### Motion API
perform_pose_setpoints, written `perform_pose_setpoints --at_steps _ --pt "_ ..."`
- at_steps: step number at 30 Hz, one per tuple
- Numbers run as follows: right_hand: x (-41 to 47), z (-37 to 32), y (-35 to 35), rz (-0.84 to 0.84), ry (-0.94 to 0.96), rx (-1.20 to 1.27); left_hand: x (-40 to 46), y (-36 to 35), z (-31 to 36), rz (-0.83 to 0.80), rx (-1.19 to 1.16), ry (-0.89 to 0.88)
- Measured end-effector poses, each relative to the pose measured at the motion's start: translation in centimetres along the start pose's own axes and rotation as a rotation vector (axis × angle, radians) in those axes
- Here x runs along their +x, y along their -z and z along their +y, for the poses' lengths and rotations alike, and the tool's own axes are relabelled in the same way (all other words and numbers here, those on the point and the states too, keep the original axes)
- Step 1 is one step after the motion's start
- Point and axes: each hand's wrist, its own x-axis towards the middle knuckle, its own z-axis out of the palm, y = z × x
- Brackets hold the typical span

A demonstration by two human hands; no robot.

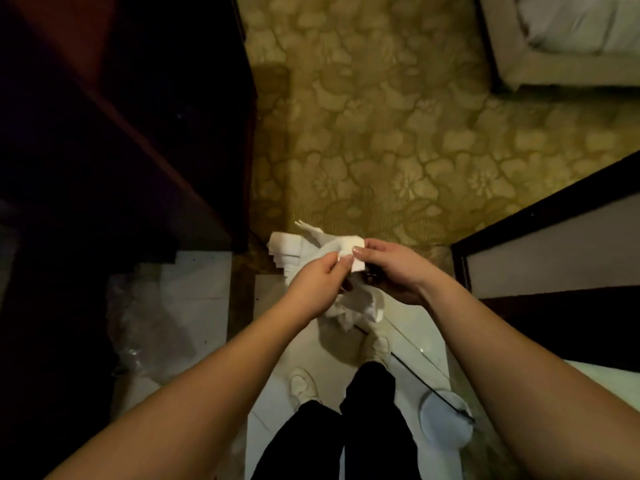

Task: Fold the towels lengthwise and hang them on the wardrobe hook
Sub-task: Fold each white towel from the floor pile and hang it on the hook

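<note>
Left hand (317, 277) and right hand (393, 271) pinch white towel (294, 251); patterned carpet (398, 140) beyond

Just one view here, a wide-angle head cam that's looking almost straight down past the person's own arms. It's sitting close above the hands (353, 271), so they're filling the middle, with the feet (304, 388) right below. The lens is bending the edges, pulling in carpet (398, 133) up top and a dark wardrobe (121, 133) left.

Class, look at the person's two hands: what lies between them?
In the head view, a corner of the white towel lies between the left hand and right hand; both pinch it, the rest hanging below.
</note>
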Motion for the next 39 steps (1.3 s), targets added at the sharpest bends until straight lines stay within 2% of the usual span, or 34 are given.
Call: perform_pose_setpoints --at_steps 2,4,9,12,16,21,24,27,32,34,39 --pt "-3.1 -1.8 -1.7 -0.048 0.01 -0.01 -2.7 1.8 1.9 0.037 -0.034 -0.011" --pt "-6.1 -3.6 -3.2 -0.049 0.034 -0.053 -5.8 3.5 3.5 0.07 -0.185 0.005" --pt "-12.5 -8.1 -5.4 0.164 0.213 -0.087 -13.1 6.5 5.5 0.347 -0.464 0.04" --pt "-16.2 -9.5 -5.9 0.283 0.312 -0.176 -17.8 7.2 5.9 0.443 -0.51 0.048" --pt "-20.2 -9.2 -5.7 0.33 0.406 -0.312 -24.1 6.4 5.3 0.6 -0.392 0.039" --pt "-25.0 -6.3 -5.1 0.289 0.44 -0.435 -32.5 4.1 4.5 0.841 -0.346 0.037" --pt "-28.6 -4.2 -5.5 0.276 0.473 -0.468 -38.2 2.8 4.6 0.878 -0.452 -0.035" --pt "-32.2 -2.9 -6.9 0.265 0.524 -0.394 -43.6 2.0 5.3 0.886 -0.509 -0.089" --pt "-38.8 -1.5 -10.8 0.059 0.562 -0.245 -54.5 1.3 6.0 0.93 -0.578 -0.18" --pt "-39.9 -1.5 -11.6 -0.016 0.577 -0.221 -57.1 1.7 5.7 0.961 -0.518 -0.181" --pt "-46.5 1.8 -15.1 -0.119 0.726 -0.39 -68.1 -0.1 3.3 1.123 -0.394 -0.175"
